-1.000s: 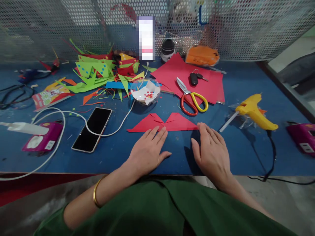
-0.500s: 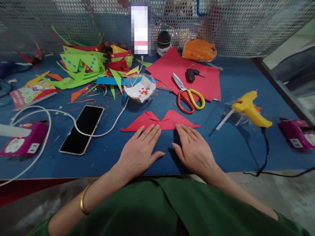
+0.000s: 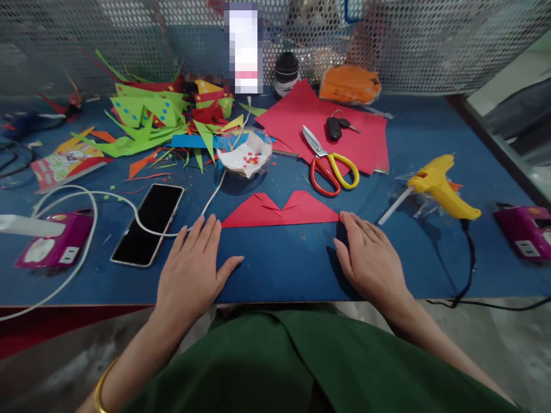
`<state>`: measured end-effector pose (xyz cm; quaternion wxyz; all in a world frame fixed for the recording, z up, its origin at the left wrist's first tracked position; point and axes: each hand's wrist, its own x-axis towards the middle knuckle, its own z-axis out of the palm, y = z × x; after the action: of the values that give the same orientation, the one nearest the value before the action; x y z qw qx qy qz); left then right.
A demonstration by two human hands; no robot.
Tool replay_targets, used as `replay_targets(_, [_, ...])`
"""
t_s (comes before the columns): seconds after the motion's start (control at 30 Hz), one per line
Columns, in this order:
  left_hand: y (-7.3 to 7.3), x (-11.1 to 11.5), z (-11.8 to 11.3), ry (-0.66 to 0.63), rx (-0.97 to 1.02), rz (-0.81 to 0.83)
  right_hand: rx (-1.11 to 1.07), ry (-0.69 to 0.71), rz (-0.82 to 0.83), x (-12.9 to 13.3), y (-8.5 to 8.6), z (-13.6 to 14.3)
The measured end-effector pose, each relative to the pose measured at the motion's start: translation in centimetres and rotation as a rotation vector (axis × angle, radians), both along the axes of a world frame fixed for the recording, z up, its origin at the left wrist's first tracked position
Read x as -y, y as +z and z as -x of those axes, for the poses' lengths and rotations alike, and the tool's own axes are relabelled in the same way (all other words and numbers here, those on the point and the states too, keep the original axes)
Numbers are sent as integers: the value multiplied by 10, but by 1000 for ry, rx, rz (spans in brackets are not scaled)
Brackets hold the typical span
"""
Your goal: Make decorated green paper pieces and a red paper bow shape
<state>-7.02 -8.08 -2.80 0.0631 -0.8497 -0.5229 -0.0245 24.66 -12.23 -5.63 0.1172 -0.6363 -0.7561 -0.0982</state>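
A folded red paper (image 3: 282,212) lies flat on the blue table, with two peaks and a notch between them along its far edge. My left hand (image 3: 193,261) is open and flat, its fingertips on the left end of the paper and covering that tip. At the opposite end, my right hand (image 3: 371,252) rests open with its fingertips on the right tip. Neither hand grasps anything. Just beyond the paper are scissors (image 3: 329,166) with one red and one yellow handle, lying partly on a stack of red paper sheets (image 3: 361,132).
On the right lies a yellow glue gun (image 3: 445,186) with a trailing cord. A black phone (image 3: 148,223) and white cable (image 3: 124,201) are at left. Behind stand a bowl of paper bits (image 3: 245,158), green paper crafts (image 3: 146,106) and a black-capped bottle (image 3: 286,71). Keys (image 3: 336,127) lie on the red sheets.
My hands have slid apart along the paper's near edge, the left one leftward and the right one rightward, from near its middle to its two ends. The paper stays in place.
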Motion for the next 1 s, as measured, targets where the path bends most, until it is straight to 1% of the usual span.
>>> replay_targets(0.07, [3,1,-13,36,28,-65,4,1,-7,0,0,0])
replay_targets(0.1, [4,1,-21,14,38,-81,3,0,-8,0,-1,0])
replay_targets(0.13, [4,0,-29,-68,44,-70,0,-1,-9,0,-1,-1])
replay_targets(0.2, [2,-3,-45,-266,47,2,-17,-1,-11,0,-2,-2])
replay_targets(0.23, [0,-5,-51,-338,51,31,-26,2,-12,0,-2,-2])
replay_targets(0.3, [-3,-8,-61,-407,55,78,-39,5,-18,1,-1,-2])
replay_targets(0.4, [-6,-10,-67,-411,60,113,-33,-5,-47,3,2,2])
replay_targets(0.47, [-6,-10,-68,-402,63,125,-25,2,-104,2,6,10])
replay_targets(0.57, [-2,-8,-69,-386,54,146,-35,58,-176,-5,15,26])
replay_targets(0.67, [1,-7,-70,-378,39,171,-57,186,-120,-14,20,46])
replay_targets(0.73, [1,-7,-70,-393,28,181,-64,277,-60,-18,20,59])
replay_targets(0.8, [0,-8,-70,-408,25,179,-61,319,-35,-19,17,69])
replay_targets(0.9, [-4,-10,-66,-425,42,156,-30,284,-37,-18,11,69])
replay_targets(1.0, [-8,-13,-51,-435,50,133,7,184,-48,-15,7,48])
